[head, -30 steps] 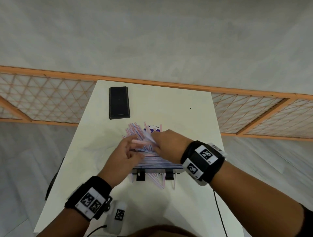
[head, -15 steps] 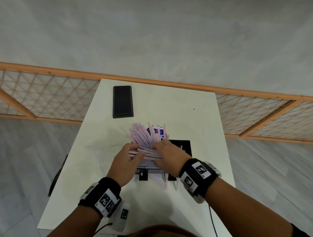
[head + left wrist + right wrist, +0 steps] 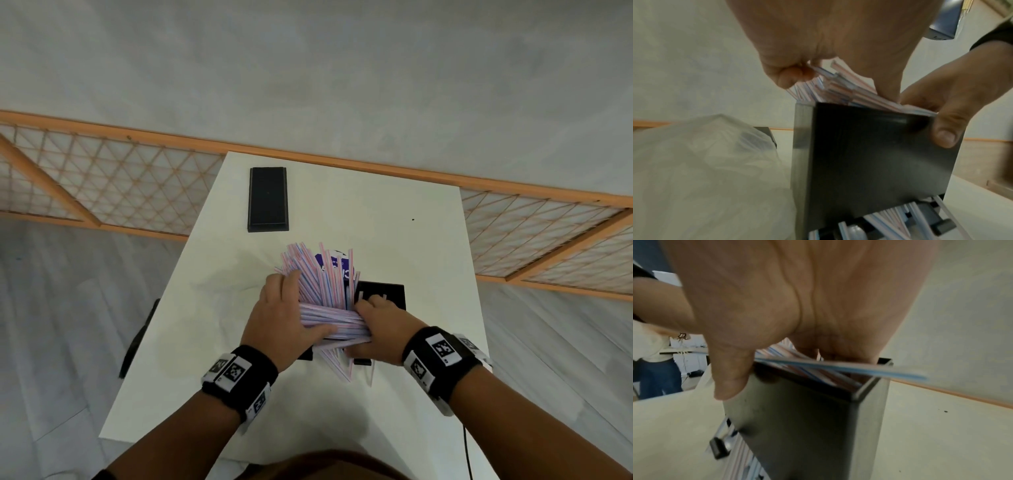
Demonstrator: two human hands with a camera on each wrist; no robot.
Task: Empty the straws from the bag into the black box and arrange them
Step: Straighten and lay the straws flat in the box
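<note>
Several pink-and-blue striped straws (image 3: 329, 317) lie crosswise in a bundle on top of the black box (image 3: 380, 294), and more fan out behind them over the bag with a purple label (image 3: 334, 265). My left hand (image 3: 284, 315) grips the bundle's left ends, fingers curled over the straws (image 3: 830, 84). My right hand (image 3: 376, 329) holds the right ends at the box's rim, its thumb (image 3: 729, 369) on the front wall of the box (image 3: 807, 426). A few straws (image 3: 337, 368) stick out at the box's foot. The clear bag (image 3: 705, 170) lies left of the box (image 3: 869, 154).
A flat black lid (image 3: 268, 198) lies at the far left of the white table (image 3: 394, 212). A dark object (image 3: 137, 339) hangs at the table's left edge and a cable (image 3: 467, 452) runs off its near right. An orange lattice rail (image 3: 102, 192) stands behind. A person (image 3: 653, 361) stands far off.
My hands have moved apart to the two ends of the straw bundle, which now lies flatter across the box. The right hand has dropped to the box's rim.
</note>
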